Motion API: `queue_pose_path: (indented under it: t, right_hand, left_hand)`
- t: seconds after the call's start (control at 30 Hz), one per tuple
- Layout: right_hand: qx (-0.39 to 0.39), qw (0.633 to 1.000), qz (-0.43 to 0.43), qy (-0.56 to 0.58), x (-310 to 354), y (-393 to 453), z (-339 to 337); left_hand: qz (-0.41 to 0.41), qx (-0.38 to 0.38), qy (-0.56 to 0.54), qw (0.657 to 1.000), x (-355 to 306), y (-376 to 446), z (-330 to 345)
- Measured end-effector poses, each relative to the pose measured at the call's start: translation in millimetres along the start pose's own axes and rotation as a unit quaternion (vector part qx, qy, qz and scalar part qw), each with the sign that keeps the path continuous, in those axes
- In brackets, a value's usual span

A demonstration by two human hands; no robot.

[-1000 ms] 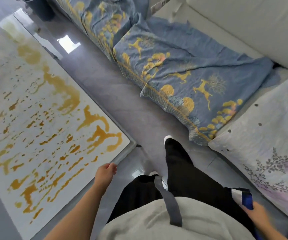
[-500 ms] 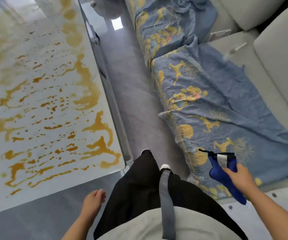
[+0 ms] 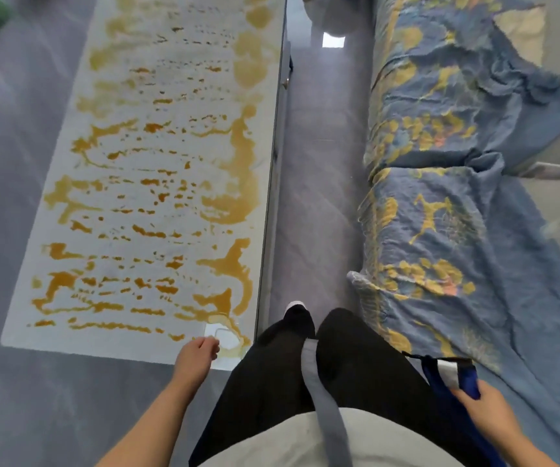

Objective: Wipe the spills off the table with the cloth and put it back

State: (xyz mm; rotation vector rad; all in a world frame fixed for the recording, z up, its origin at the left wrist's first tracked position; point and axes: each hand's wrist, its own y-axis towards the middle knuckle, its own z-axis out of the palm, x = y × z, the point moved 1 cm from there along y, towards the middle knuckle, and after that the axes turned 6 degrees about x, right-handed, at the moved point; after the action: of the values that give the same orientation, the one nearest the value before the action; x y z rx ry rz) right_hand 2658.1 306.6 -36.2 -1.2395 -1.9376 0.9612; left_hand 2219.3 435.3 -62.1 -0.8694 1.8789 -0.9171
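The cloth [image 3: 453,379] is in the right hand [image 3: 484,412], low at the right, over the edge of the sofa cover [image 3: 457,203] and well apart from the desk [image 3: 130,345]. The fingers curl round it & pinch it. It is dark blue w/ a pale grey patch and a thin dark loop at the top. It hangs down limp, so I think it is soft, light & floppy. It will bunch up, not slide. Best to hold it in a wad under the palm, so a flat part meets the desk.

The left hand [image 3: 198,353] holds nothing. Its fingers are loosely curled, just over the near corner of the desk. I can't tell if it touches.

The desk is long, flat & shiny, prob. glass or stone, pale w/ lots of yellow-brown blotches. Which blotches are spill and which are pattern, I can't tell. A pale wet-looking puddle [image 3: 228,335] sits at the near right corner, just by the left hand.

The sofa cover is crinkly blue cloth w/ gold shapes. The floor [image 3: 319,183] is grey & glossy.

No wiping looks done yet.
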Motion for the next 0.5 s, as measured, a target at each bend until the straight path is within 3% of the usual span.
queue_pose_path:
  t: [0.3,0.5]
  right_hand:
    - [0.039,0.989,-0.115,-0.089,133,69,-67]
    - [0.093,0.953,-0.241,-0.156,252,98,-91]
  left_hand:
    - [-0.034,-0.07,-0.108,0.991,-36,9,19]
    - [-0.078,-0.153,-0.253,0.952,-29,11,21]
